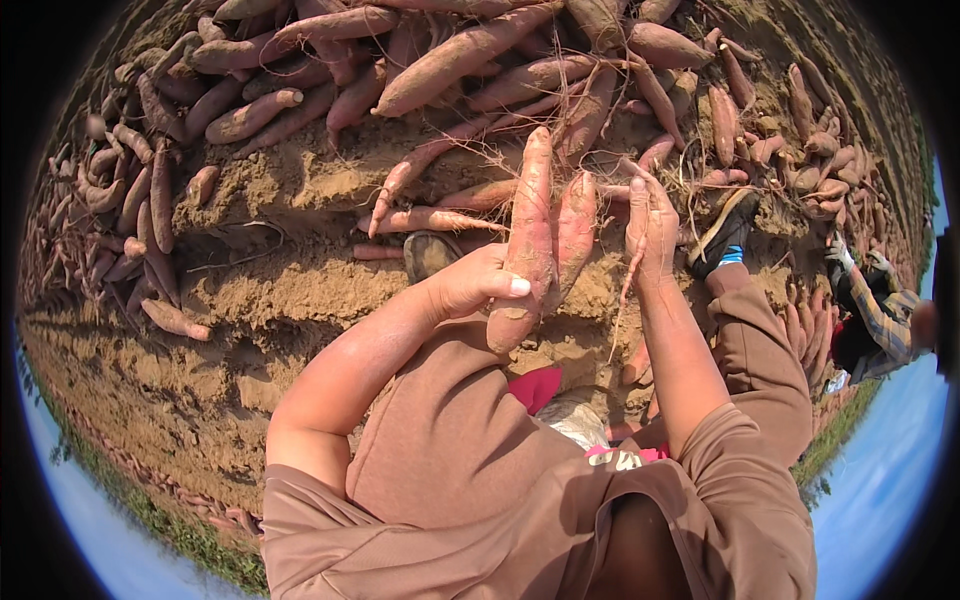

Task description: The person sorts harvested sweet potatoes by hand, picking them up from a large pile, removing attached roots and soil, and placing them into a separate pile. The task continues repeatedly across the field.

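In my left hand [480,283] is a long, soil-dusted sweet potato [531,217], its thumb pressed against the lower part. A second, shorter sweet potato [574,225] stands close against it on the right; whether they share a stem is hidden. My right hand [654,221] is raised a little to the right, apart from both. Its fingers hold a thin, stringy root [632,274] that dangles down past the wrist. Just beyond my hands, several slender sweet potatoes [431,219] lie on the soil, with fine rootlets trailing over them.
A large heap of sweet potatoes [457,60] lies ahead, with smaller piles at left [105,195] and right [821,161]. Ridged, crumbly soil [262,300] surrounds me. My shoe [724,232] rests by the heap. At far right, another person [885,322] in gloves works near stacked roots [808,326].
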